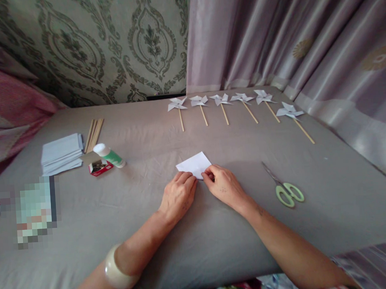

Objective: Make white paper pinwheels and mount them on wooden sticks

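A folded piece of white paper (194, 164) lies on the cloth-covered surface in front of me. My left hand (180, 193) presses down on its near left edge, fingers bent together over the paper. At the near right corner, my right hand (223, 184) pinches the paper between thumb and fingers. The paper's near edge is partly hidden under both hands. To the right of my right hand rest scissors (285, 190) with pale green handles, their blades pointing away from me.
Several paper pinwheels (221, 100) on sticks line the far side. At left are stacked paper sheets (62, 150), several wooden sticks (94, 134), a glue stick (110, 156) leaning on a small red box (99, 167), and a blurred-out object (35, 208). Curtains (254, 31) hang behind.
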A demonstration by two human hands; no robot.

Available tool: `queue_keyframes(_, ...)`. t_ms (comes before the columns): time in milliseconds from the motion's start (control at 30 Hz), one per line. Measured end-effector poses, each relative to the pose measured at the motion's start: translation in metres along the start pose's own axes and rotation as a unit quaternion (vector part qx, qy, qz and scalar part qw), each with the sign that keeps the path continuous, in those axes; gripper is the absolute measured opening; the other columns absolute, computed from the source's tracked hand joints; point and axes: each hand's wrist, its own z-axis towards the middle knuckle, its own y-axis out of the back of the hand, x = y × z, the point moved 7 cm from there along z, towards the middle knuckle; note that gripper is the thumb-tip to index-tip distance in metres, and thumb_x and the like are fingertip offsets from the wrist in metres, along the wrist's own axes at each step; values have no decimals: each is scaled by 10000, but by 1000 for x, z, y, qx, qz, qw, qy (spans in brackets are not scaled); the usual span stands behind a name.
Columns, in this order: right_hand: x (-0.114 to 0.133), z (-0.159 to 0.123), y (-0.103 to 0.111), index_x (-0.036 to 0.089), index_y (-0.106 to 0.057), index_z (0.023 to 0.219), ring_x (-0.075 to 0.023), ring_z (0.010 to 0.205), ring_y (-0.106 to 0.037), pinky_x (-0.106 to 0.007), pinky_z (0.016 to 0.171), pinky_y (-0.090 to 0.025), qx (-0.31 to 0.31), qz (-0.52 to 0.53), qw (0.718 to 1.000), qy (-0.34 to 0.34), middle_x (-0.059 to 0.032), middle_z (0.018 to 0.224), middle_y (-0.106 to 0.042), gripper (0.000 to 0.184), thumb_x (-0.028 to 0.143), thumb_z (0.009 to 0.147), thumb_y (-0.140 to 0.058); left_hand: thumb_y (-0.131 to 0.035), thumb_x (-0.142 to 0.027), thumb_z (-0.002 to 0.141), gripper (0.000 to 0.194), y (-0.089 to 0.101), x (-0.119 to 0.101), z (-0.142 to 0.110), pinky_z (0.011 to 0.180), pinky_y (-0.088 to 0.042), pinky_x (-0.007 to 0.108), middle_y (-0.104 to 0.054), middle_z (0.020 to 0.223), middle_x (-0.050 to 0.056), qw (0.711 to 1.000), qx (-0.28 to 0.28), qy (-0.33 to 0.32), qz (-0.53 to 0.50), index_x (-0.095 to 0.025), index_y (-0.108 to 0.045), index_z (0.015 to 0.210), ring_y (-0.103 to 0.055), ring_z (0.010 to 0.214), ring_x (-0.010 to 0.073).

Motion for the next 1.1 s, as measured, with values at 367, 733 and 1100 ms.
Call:
queue_keyframes(367,-4,4,-2,187,-634,794,-166,702,-637,-247,630,-395,8,-21,999,-27,-55,770,-699,174,269,864,-498,-406,-199,928,220,2,-5,-1,789,-528,280,-657,896,67,999,-4,-22,29,-158,-622,922,-595,891,173)
queue_keyframes(733,-5,5,-3,186,-637,779,-174,700,-639,-250,627,-395,10,-22,999,-38,-63,773,-702,168,267,857,-512,-398,-194,929,235,0,-6,-1,810,-525,307,-652,968,78,999,14,-22,41,-162,-605,1036,-580,923,188)
queue_keyframes(1100,-6,5,-3,185,-638,777,-176,701,-637,-250,621,-387,20,-31,998,-46,-65,765,-701,165,252,847,-504,-411,-168,915,243,-10,-2,3,830,-512,348,-625,984,93,997,51,-7,49,-143,-579,1088,-556,941,213)
